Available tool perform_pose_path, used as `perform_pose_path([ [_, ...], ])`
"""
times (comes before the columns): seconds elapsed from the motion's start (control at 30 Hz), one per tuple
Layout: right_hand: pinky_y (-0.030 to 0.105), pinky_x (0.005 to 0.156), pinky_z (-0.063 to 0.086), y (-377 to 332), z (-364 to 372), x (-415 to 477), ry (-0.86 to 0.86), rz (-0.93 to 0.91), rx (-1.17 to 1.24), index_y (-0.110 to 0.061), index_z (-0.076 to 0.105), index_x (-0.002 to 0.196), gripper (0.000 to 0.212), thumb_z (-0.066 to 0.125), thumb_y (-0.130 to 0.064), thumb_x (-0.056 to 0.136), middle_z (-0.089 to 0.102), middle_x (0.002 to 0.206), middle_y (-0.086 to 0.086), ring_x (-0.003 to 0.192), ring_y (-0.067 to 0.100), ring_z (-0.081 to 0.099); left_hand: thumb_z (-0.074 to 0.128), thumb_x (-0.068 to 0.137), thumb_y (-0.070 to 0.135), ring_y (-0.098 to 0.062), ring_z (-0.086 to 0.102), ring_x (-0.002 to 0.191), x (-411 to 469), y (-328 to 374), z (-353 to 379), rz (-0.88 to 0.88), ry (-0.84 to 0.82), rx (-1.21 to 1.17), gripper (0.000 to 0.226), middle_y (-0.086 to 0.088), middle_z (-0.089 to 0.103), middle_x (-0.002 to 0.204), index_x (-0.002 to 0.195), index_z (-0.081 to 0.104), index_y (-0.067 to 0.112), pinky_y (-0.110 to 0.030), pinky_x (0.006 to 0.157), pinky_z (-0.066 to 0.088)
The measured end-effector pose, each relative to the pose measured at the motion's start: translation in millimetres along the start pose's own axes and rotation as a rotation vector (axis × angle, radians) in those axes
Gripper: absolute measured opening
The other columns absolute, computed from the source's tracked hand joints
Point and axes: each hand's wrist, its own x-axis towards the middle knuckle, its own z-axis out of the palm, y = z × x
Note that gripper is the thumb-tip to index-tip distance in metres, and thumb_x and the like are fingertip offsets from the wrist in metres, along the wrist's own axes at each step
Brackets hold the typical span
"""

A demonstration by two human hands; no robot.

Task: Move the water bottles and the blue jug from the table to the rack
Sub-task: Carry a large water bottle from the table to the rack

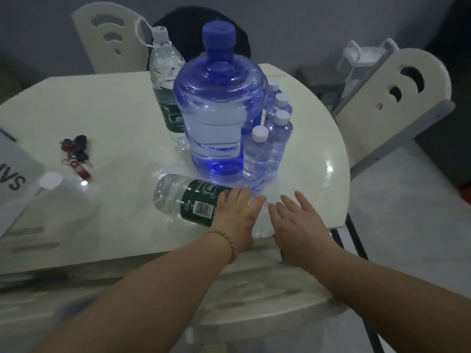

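At the near edge of the bench (pixel 114 118) I have the left hand (pixel 237 212) laid over the lying bottle (pixel 183 197), fingers curled round its clear shoulder just past the green label. The right hand (pixel 302 222) is flat and spread just beside it, holding nothing. Smooth and round, that bottle will likely roll or slip, so I would grip its labelled middle. Mid-bench stands the blue jug (pixel 216 118), probably heavy: take the neck, with a hand beneath. Small bottles (pixel 260 154) crowd its right side, light and easily toppled. A tall bottle (pixel 165 80) stands behind it towards the far edge.
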Motion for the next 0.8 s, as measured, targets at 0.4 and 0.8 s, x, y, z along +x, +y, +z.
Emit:
perform_pose_path([
  [0.4, 0.039, 0.113, 0.014, -6, 31, 13, -0.198, 0.069, 0.202, -0.006, -0.002, 0.148, 0.096, 0.058, -0.045, 0.085, 0.019, 0.154, 0.012, 0.138, 0.024, 0.026, 0.073, 0.07, 0.048, -0.025, 0.024, 0.133, 11, 2, 12, 0.028, -0.115, -0.119, 0.103, -0.008, 0.032, 0.143, 0.148, 0.012, 0.02, -0.042, 0.111, 0.014],
  [0.8, 0.058, 0.113, 0.007, -48, 15, 67, -0.151, 0.068, 0.329, -0.037, -0.025, 0.141, 0.129, 0.075, -0.06, 0.064, -0.007, 0.158, 0.008, 0.142, 0.037, -0.006, 0.07, 0.056, 0.074, -0.037, -0.019, 0.14, 6, -135, -9, 0.111, -0.391, 0.201, 0.132, -0.004, -0.02, 0.155, 0.137, -0.03, 0.042, -0.062, 0.111, -0.002],
])
